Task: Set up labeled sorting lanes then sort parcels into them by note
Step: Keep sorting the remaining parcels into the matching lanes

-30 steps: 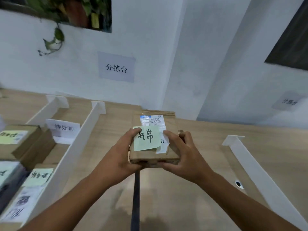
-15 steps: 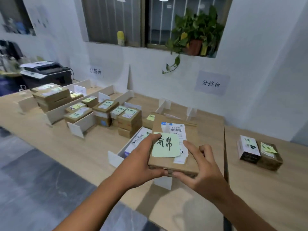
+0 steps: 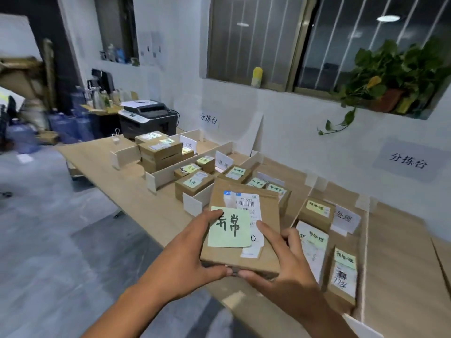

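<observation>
We hold a brown parcel [image 3: 271, 215] between both hands, above the near edge of the table [image 3: 136, 191]. Our left hand [image 3: 185, 259] grips its left side, with the thumb lying on the green note [image 3: 229, 230] stuck to the top. Our right hand [image 3: 284, 267] grips the near right corner, thumb beside the white shipping label [image 3: 246, 203]. The fingertips of both hands almost meet along the parcel's near edge. Farther off and to the right, other parcels [image 3: 192, 184] carrying green notes lie in lanes split by white dividers [image 3: 195, 204].
</observation>
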`<action>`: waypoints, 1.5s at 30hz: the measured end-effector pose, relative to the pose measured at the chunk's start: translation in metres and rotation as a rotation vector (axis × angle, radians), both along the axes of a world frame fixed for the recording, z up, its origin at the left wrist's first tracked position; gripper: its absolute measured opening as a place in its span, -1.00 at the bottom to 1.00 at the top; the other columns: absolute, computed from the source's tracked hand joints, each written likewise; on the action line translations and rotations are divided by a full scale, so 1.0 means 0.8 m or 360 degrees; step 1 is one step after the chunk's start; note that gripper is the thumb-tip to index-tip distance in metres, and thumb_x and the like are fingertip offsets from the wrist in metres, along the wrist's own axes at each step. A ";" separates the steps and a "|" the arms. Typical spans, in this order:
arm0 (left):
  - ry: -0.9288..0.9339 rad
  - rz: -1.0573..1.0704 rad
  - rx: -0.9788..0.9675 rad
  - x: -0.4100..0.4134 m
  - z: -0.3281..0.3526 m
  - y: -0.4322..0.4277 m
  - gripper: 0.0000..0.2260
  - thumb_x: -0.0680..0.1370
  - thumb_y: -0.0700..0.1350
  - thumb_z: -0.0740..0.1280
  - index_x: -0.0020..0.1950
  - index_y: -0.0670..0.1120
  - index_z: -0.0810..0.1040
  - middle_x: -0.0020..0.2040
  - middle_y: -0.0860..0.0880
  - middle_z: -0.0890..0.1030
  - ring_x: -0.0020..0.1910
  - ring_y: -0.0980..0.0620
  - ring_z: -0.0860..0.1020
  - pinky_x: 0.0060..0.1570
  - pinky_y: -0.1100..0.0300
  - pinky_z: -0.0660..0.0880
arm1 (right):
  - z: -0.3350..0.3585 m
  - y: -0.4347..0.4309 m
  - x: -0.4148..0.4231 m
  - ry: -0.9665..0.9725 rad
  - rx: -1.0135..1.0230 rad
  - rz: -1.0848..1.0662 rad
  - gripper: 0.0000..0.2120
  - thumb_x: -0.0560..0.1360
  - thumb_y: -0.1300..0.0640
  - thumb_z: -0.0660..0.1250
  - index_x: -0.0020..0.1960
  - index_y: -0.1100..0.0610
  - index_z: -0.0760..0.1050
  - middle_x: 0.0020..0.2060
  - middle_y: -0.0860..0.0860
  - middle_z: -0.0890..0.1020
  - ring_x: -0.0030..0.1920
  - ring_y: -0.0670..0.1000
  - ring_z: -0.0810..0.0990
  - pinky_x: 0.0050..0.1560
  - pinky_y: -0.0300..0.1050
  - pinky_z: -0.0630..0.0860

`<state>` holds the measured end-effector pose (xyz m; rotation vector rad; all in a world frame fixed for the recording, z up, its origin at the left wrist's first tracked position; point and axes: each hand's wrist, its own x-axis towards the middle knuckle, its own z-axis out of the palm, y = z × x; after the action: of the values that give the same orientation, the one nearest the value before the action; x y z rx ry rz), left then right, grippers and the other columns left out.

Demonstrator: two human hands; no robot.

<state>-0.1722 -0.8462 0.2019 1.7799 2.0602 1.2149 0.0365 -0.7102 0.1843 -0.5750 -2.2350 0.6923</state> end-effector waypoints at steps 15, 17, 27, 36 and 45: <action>-0.0318 -0.0083 -0.0189 -0.311 -0.081 0.121 -0.11 0.27 0.19 0.64 0.46 0.34 0.21 0.27 0.39 0.48 0.23 0.33 0.53 0.09 0.35 0.55 | -0.083 0.105 -0.312 -0.0149 -0.0212 -0.0078 -0.11 0.25 -0.52 0.45 0.50 -0.41 0.20 0.25 -0.20 0.25 0.32 -0.17 0.40 0.21 -0.48 0.40; -0.0309 -0.0081 -0.0245 -0.353 -0.090 0.162 -0.10 0.26 0.21 0.63 0.47 0.37 0.19 0.30 0.35 0.47 0.25 0.31 0.52 0.10 0.31 0.56 | -0.096 0.141 -0.351 -0.0166 -0.0272 -0.0098 -0.09 0.25 -0.49 0.46 0.51 -0.44 0.16 0.28 -0.22 0.21 0.37 -0.17 0.36 0.27 -0.45 0.39; -0.0360 -0.0255 -0.0415 -0.547 -0.094 0.340 -0.09 0.25 0.21 0.64 0.46 0.39 0.19 0.33 0.51 0.35 0.30 0.37 0.46 0.18 0.21 0.58 | -0.111 0.289 -0.526 -0.0251 -0.0444 -0.0256 -0.06 0.21 -0.45 0.46 0.48 -0.52 0.08 0.25 -0.27 0.17 0.35 -0.47 0.21 0.22 -0.64 0.20; -0.0412 -0.0518 -0.0580 -0.716 -0.208 0.500 -0.05 0.21 0.22 0.61 0.48 0.38 0.16 0.35 0.46 0.36 0.34 0.33 0.44 0.27 0.18 0.51 | -0.196 0.393 -0.673 -0.0486 -0.0632 -0.0604 -0.08 0.23 -0.50 0.39 0.49 -0.55 0.02 0.29 -0.26 0.11 0.26 -0.39 0.25 0.31 -0.51 0.18; -0.0275 -0.0847 -0.0745 -0.773 -0.283 0.566 -0.05 0.34 0.02 0.65 0.53 0.25 0.11 0.63 0.01 0.11 0.63 0.10 0.02 0.54 0.07 0.21 | -0.255 0.401 -0.727 -0.0737 -0.0808 -0.0874 -0.05 0.33 -0.36 0.44 0.54 -0.48 -0.05 0.40 -0.24 0.14 0.38 -0.06 0.42 0.32 -0.06 0.53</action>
<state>-0.7905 -0.3937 -0.0247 1.7472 1.4713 0.6434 -0.5452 -0.3893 -0.0199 -1.6698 -2.1267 0.8942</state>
